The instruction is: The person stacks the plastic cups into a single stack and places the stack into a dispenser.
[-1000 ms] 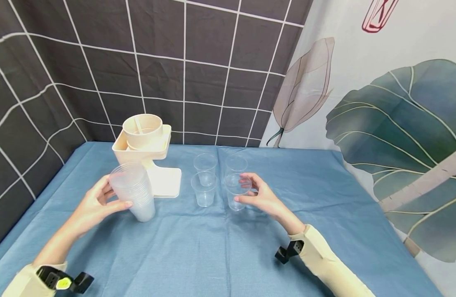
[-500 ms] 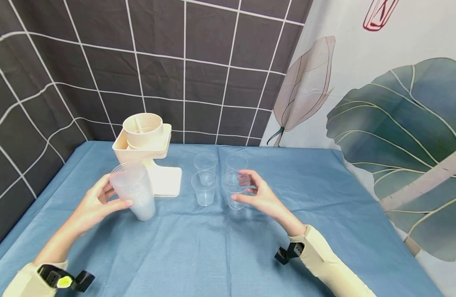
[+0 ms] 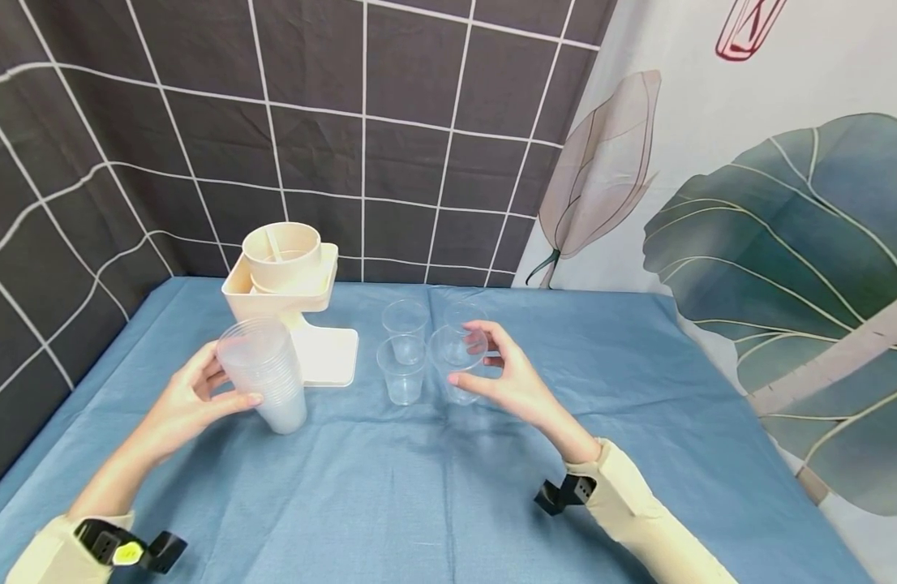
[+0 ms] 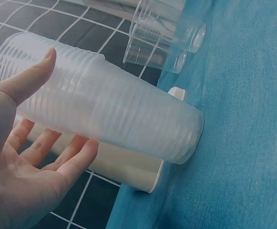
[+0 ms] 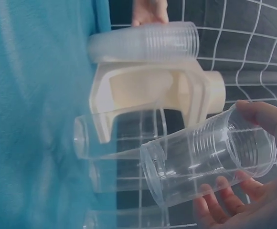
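Note:
My left hand (image 3: 193, 397) grips a tall stack of nested clear plastic cups (image 3: 268, 381), thumb on one side and fingers on the other. In the left wrist view the stack (image 4: 129, 105) leans slightly, its bottom at the blue cloth. My right hand (image 3: 512, 377) holds a single clear cup (image 5: 191, 157) near its rim between thumb and fingers. That cup is lifted off the cloth and tilted in the right wrist view. Close to it stand more clear cups: a front left one (image 3: 401, 373), a back left one (image 3: 405, 320) and a partly hidden back right one (image 3: 459, 315).
A cream stand with a tray and round cup holder (image 3: 281, 259) stands behind the stack, its flat base (image 3: 328, 357) reaching right. Blue cloth (image 3: 346, 503) covers the table. Dark gridded fabric (image 3: 405, 154) hangs behind, with a leaf-print curtain (image 3: 711, 186) at the right.
My right hand has shifted slightly left and up with the cup, which now sits nearer the front left cup. The left hand and the stack have stayed in place.

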### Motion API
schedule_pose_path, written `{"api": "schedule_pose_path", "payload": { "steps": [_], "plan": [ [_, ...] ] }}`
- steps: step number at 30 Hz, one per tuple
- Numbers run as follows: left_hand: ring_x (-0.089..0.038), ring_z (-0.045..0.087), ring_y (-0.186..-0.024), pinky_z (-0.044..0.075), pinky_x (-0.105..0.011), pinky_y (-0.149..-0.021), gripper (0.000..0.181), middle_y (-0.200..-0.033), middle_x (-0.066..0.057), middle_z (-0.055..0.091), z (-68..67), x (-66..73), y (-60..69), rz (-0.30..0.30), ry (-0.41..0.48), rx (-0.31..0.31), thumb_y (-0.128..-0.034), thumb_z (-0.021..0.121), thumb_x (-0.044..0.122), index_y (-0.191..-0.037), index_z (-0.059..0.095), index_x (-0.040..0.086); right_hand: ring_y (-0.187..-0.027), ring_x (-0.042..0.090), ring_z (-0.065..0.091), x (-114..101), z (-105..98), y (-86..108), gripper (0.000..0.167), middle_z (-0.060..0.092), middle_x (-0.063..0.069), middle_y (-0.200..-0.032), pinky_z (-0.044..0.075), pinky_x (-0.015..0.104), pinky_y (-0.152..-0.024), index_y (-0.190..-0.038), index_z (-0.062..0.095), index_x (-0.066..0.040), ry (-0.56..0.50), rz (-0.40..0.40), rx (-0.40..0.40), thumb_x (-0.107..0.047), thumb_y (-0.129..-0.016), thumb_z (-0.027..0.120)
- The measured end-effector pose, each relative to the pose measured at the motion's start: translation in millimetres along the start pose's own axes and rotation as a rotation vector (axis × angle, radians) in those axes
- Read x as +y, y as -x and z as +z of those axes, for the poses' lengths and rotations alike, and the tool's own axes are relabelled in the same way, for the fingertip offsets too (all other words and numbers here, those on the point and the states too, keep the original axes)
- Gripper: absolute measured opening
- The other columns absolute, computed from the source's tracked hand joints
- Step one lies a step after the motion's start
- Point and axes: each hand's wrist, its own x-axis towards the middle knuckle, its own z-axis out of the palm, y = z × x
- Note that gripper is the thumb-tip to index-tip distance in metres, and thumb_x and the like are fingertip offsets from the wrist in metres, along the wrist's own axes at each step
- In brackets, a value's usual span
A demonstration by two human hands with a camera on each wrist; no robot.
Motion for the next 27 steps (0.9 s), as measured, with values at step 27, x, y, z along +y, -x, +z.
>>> {"api": "schedule_pose_path", "payload": {
  "steps": [27],
  "plan": [
    [0.014,0.051,-0.107,0.047,-0.004,-0.083,0.071,-0.12,0.025,0.05,0.1,-0.8,0.2,0.012,-0.012,0.005,-0.0825,0.072,0.001,-0.141,0.035,0.014,-0.111,0.025,0.052,-34.8,26.0,-13.7,0.066,0.054,0.004,-0.122,0.045,0.044,-0.099,-0.135,0.048,-0.019,-0.079,-0.106,0.018,-0.015,-0.077,0.079]
  ]
}}
